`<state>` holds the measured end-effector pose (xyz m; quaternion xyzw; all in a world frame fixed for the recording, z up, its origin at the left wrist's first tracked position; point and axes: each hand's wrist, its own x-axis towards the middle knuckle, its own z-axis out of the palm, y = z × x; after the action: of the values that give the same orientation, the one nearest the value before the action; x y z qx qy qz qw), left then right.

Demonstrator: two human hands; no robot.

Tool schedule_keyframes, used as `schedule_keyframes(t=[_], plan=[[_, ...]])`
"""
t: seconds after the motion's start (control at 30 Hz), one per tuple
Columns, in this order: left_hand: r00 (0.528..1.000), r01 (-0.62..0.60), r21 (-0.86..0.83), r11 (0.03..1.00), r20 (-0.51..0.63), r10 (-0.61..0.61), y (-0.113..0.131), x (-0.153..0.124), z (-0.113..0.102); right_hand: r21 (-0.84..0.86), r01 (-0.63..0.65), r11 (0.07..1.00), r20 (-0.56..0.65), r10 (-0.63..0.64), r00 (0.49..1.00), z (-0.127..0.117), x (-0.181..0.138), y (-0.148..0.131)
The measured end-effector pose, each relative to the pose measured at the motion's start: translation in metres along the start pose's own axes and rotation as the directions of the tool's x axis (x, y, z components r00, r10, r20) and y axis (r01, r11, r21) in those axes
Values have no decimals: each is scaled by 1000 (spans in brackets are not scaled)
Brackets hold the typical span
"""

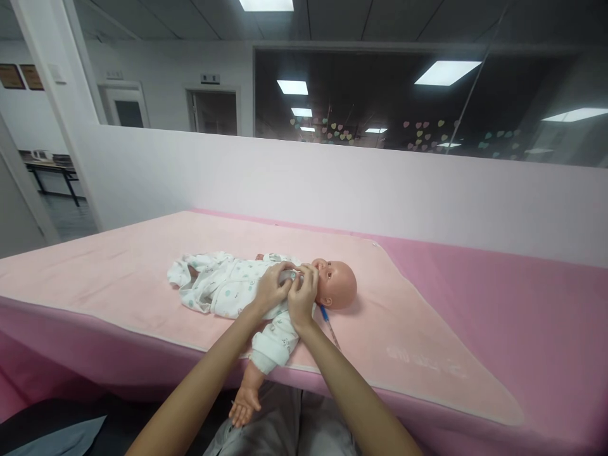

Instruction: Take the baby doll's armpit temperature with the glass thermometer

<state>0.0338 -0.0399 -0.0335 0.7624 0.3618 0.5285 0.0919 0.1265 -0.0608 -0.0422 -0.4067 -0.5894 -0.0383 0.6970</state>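
Note:
A baby doll (341, 283) lies on its back, its bald head to the right, in a white romper (237, 285) with green prints. My left hand (273, 289) and my right hand (303, 294) meet over the doll's upper chest, just below its chin. Their fingers are bent and pinched together around a small pale, greyish piece (286, 276) with a bit of green. Whether it is part of the romper or a separate thing, I cannot tell. One doll arm (247, 396) hangs over the table's near edge, between my forearms.
A thin stick with a blue end (325, 313) lies beside the doll's neck, partly behind my right wrist. Under the doll is a peach-pink mat (403, 342) over a darker pink cover (475, 291). A white partition (332, 183) with glass above stands behind the table.

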Motion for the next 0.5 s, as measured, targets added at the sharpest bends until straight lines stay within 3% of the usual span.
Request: schedule_keyframes(t=[0.2,0.5], plan=[[999,-46,87,995,2,46,-2,-1,2,6,1,1000,-11,-1,1000,0,1,0],[969,-243,314,918,114,218,1,-4,5,41,-7,999,-8,7,1000,0,3,-5]])
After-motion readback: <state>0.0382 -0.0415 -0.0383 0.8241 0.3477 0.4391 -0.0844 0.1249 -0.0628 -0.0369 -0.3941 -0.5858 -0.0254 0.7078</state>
